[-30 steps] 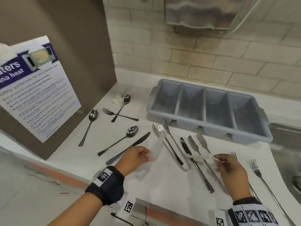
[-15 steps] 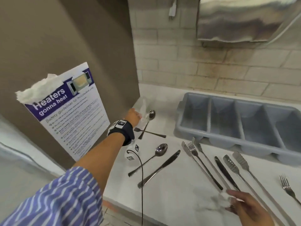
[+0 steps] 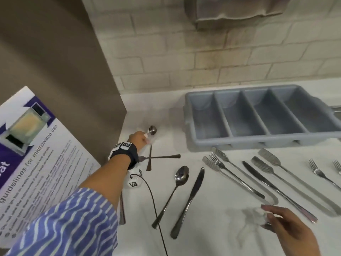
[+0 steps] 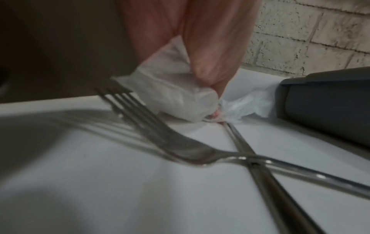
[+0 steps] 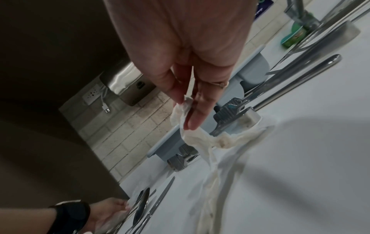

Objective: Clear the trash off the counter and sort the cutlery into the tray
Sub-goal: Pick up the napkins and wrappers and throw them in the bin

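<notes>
At ten o'clock on the bench (image 3: 212,242), my left hand (image 3: 138,139) hides most of a crumpled wrapper (image 4: 172,93) clenched in its grip, beside a spoon (image 3: 151,132). At five o'clock my right hand (image 3: 287,232) pinches blurred clear plastic (image 5: 187,110). The grey tray (image 3: 262,143) sits at one o'clock.

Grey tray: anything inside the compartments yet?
Nothing visible in the tray: all four compartments show bare grey floors in the head view. The near wall hides a strip of each floor at the front. The cutlery lies on the counter; both hands hold trash.
</notes>
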The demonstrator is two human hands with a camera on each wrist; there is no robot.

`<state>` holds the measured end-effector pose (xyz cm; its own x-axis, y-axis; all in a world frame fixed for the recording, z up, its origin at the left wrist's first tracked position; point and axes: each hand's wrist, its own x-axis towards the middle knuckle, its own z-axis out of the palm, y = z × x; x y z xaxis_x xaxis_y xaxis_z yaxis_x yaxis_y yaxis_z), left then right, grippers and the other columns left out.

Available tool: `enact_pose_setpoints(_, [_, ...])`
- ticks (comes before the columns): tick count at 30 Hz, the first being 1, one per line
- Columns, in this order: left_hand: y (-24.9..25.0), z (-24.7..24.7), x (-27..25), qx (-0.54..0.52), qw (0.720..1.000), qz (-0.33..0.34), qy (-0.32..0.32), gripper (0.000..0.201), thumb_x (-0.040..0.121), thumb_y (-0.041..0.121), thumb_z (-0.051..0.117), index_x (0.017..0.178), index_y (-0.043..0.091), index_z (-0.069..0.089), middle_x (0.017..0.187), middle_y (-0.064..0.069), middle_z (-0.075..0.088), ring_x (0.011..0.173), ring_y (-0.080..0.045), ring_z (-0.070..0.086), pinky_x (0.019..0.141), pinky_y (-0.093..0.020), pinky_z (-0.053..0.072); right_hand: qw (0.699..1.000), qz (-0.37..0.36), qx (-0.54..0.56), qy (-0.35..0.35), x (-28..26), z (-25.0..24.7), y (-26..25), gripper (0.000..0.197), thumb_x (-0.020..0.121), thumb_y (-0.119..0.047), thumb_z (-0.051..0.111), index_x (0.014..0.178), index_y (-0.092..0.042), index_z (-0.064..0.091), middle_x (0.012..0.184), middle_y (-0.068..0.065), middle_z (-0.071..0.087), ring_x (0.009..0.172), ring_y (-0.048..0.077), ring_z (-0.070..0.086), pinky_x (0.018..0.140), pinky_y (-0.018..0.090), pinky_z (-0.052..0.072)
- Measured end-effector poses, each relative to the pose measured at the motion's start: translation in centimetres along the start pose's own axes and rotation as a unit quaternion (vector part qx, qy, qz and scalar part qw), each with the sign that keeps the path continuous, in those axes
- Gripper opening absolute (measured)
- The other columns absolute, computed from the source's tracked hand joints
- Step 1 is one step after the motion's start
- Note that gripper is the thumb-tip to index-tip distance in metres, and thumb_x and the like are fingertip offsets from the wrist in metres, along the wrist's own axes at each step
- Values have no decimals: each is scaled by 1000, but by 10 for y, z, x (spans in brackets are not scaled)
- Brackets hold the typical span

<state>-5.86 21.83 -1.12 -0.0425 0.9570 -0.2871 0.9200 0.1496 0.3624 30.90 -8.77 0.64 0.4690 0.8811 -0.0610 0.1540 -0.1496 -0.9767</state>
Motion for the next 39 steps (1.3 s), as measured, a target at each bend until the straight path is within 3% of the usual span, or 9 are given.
enact_pose_setpoints(10, [-36, -7, -14, -18, 996, 32, 77, 19, 81, 5, 56, 83, 20, 66, 91, -10, 68, 91, -34, 65, 76, -33, 53, 999, 27, -38, 16, 8, 20, -9, 20, 83, 11, 55, 86, -3, 69, 88, -10, 70, 65, 9, 69, 54, -4, 46])
enact_pose_setpoints(14, [-30, -15, -5, 25, 998, 41, 33, 77, 81, 3, 58, 142, 28, 18, 77, -12, 54, 78, -34, 62, 71, -39, 49, 999, 38, -35, 13, 8, 22, -11, 22, 83, 12, 55, 83, -5, 69, 81, -9, 71, 67, 9, 69, 52, -3, 45])
enact_pose_setpoints(17, [-17, -24, 14, 91, 995, 25, -35, 112, 82, 6, 65, 142, 36, -25, 69, -12, 53, 64, -25, 56, 68, -33, 48, 998, 46, -48, 18, 6, 22, -8, 24, 82, 13, 56, 80, -8, 69, 77, -11, 71, 57, 5, 68, 55, 1, 50])
enact_pose_setpoints(19, [-7, -31, 26, 132, 986, 21, -99, 105, 84, 5, 63, 144, 35, -18, 90, -19, 61, 77, -27, 58, 75, -35, 48, 997, 39, -59, 27, 5, 19, -4, 30, 81, 12, 58, 75, -14, 71, 77, -9, 72, 60, 7, 69, 61, 7, 54])
enact_pose_setpoints(22, [11, -36, 32, 220, 965, 66, -129, 65, 88, 12, 58, 145, 18, 28, 131, -19, 56, 112, -33, 58, 95, -38, 46, 996, 50, -63, 38, 2, 14, -8, 27, 82, 11, 58, 78, -13, 70, 77, -8, 72, 66, 16, 69, 59, 1, 51])
enact_pose_setpoints(26, [8, -23, 36, 224, 970, 70, -70, 38, 88, 18, 58, 123, 4, 56, 125, -19, 58, 112, -37, 58, 94, -39, 48, 994, 83, -56, 45, -1, 6, -14, 19, 83, 5, 59, 85, -12, 69, 76, -13, 72, 60, 7, 69, 55, -7, 43])
enact_pose_setpoints(30, [-19, -14, 32, 91, 996, 2, 19, 30, 87, 7, 52, 114, -7, 56, 121, -26, 58, 107, -41, 59, 92, -40, 48, 995, 83, -23, 48, -1, 0, -20, 15, 83, 0, 61, 85, -13, 68, 74, -15, 71, 54, -4, 67, 54, -8, 41])
enact_pose_setpoints(34, [-4, -34, -18, -59, 988, -25, 143, 26, 92, 0, 43, 111, -12, 56, 115, -35, 60, 108, -44, 57, 90, -43, 46, 993, 72, 15, 92, 3, -17, -19, 8, 76, -5, 72, 79, -12, 69, 67, 1, 72, 57, 7, 70, 59, -2, 46])
enact_pose_setpoints(39, [80, -54, -118, -149, 956, 109, 227, 22, 94, 7, 45, 114, 3, 53, 104, -13, 59, 93, -25, 53, 80, -30, 39, 981, 109, 87, 132, 1, -65, -13, 11, 76, -4, 71, 80, -12, 66, 80, 12, 73, 58, -1, 69, 55, 0, 47])
